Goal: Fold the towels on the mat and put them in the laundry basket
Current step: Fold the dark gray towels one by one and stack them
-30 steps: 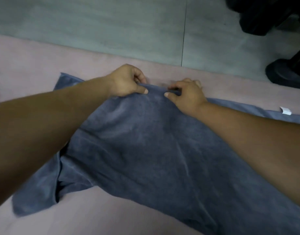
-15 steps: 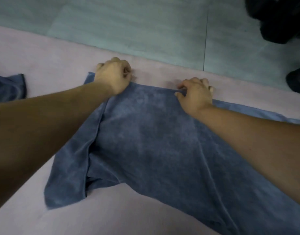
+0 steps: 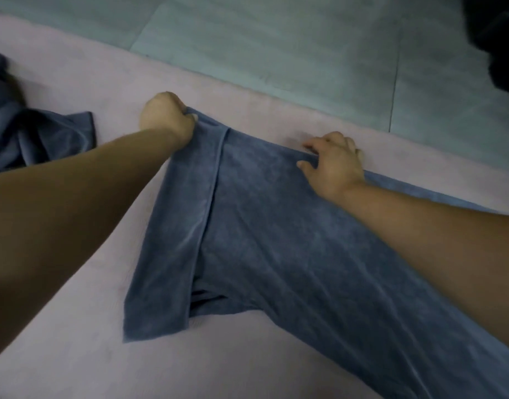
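A large blue-grey towel (image 3: 290,240) lies spread on the pink mat (image 3: 83,358), running off the right edge. Its left part is doubled over in a narrow flap (image 3: 172,254). My left hand (image 3: 168,116) grips the towel's far left corner in a fist. My right hand (image 3: 332,165) lies on the far edge of the towel, fingers bent, thumb and fingers pinching the hem. A second blue towel (image 3: 31,136) lies crumpled at the left edge of the mat. No laundry basket is in view.
Beyond the mat's far edge runs a grey-green tiled floor (image 3: 276,53). A dark object (image 3: 495,41) stands on it at the top right corner.
My left hand has pulled the towel's corner further left along the far edge, away from my right hand. The view has shifted, bringing the second towel in at the left.
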{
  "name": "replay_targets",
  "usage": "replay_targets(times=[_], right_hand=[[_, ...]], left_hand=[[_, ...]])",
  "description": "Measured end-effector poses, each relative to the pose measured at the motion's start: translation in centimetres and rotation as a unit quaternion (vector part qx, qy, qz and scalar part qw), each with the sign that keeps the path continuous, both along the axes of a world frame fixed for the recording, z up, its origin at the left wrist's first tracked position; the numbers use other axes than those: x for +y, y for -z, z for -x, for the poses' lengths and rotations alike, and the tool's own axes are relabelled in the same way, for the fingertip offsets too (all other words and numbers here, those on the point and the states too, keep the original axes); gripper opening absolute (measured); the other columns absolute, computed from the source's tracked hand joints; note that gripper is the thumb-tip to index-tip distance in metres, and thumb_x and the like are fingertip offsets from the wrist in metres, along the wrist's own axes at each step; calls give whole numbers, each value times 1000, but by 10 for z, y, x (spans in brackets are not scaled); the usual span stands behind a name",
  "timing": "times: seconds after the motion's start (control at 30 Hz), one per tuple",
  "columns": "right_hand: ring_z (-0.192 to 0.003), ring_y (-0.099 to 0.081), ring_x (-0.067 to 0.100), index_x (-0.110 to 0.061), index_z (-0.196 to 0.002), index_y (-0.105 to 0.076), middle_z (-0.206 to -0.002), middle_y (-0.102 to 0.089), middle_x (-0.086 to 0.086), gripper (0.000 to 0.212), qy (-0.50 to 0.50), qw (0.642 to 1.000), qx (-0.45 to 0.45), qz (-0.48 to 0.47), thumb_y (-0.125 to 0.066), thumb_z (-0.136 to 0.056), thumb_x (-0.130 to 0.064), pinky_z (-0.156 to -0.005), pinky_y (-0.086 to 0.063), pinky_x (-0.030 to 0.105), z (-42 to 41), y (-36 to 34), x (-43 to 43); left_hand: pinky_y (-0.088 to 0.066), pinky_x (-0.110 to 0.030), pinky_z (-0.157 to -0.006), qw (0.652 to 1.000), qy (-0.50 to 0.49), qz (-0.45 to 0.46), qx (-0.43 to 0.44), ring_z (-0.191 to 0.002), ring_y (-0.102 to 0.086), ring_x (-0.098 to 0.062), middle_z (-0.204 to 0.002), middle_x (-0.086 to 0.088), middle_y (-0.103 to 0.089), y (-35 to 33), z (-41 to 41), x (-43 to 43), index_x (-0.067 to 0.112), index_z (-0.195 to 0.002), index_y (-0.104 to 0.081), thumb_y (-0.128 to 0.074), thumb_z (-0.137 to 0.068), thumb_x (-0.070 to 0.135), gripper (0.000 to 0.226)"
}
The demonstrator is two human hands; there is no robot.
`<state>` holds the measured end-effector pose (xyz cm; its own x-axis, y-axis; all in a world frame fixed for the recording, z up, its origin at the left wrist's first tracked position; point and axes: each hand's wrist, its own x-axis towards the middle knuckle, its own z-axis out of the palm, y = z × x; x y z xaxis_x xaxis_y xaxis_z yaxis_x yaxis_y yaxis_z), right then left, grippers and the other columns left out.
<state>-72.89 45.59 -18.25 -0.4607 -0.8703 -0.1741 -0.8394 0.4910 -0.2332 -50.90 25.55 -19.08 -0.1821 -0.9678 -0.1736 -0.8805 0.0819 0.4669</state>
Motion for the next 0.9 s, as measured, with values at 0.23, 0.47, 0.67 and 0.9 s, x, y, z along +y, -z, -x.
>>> replay_targets(times=[0.23,0.47,0.67,0.9], right_hand=[[-153,-2,24,-32,-158,-18,-167,-4,1,60,-109,987,29,-119,-31,-103,-52,-124,-6,45,-18,16,13],[-153,11,27,-28,-159,-7,-166,15,6,63,-105,977,40,-181,-27,-104,-50,-124,-1,47,-21,7,12],[-113,-53,30,-12,-113,-65,-122,-56,8,29,-151,983,-71,80,-53,-95,-31,-96,-44,38,-94,-21,90],[-85,-61,19,-17,-92,-69,-90,-64,-4,8,-203,960,-191,38,-63,-92,-22,-70,-48,31,-144,-29,199]], left_hand=[[-47,-37,-83,1000,12,-10,1,-110,-60,-35,-117,-16,-65,-2,-16,24,5,-117,-57,-62,-92,41,44],[-46,-31,-75,987,-7,-156,-27,-75,-60,-26,-77,-5,-65,-26,-101,112,11,-75,-67,-60,-93,49,42],[-45,-30,-73,967,-84,-242,6,-74,-61,-14,-80,2,-68,-30,-155,197,16,-85,-71,-63,-93,46,32],[-59,-28,-58,905,-221,-309,191,-62,-68,-18,-80,-9,-71,-39,-180,266,6,-81,-68,-78,-85,22,19]])
